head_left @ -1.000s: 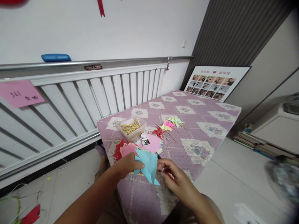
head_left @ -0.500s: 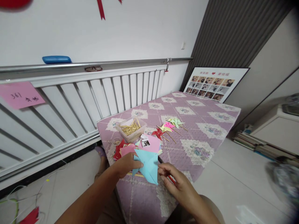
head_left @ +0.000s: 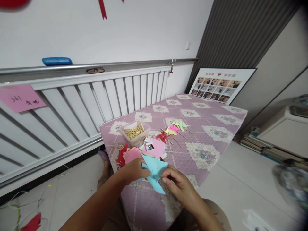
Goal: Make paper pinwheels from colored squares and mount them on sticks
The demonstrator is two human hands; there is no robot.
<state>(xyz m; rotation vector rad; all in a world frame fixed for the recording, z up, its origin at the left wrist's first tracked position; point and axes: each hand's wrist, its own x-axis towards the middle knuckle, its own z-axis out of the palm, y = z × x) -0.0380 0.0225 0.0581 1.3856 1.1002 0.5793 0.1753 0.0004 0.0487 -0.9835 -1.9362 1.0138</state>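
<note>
The left hand [head_left: 136, 170] pinched the left part of the blue paper [head_left: 156, 170], thumb on top, while the right hand [head_left: 179, 183] pinched its right edge between thumb and fingers. The paper, partly folded, was held above the near part of the surface [head_left: 141, 208]. Just beyond it lay pink sheets [head_left: 158, 148], with red paper [head_left: 122, 154] to their left. Farther off stood a box [head_left: 138, 140] of sticks [head_left: 134, 131], a small round dish [head_left: 119, 146] near its left side. To the box's right, red, yellow, pink and green pinwheels [head_left: 170, 131] lay in a slanting row. A radiator [head_left: 121, 93] lined the left side; a photo board [head_left: 214, 86] leaned at the far end.
</note>
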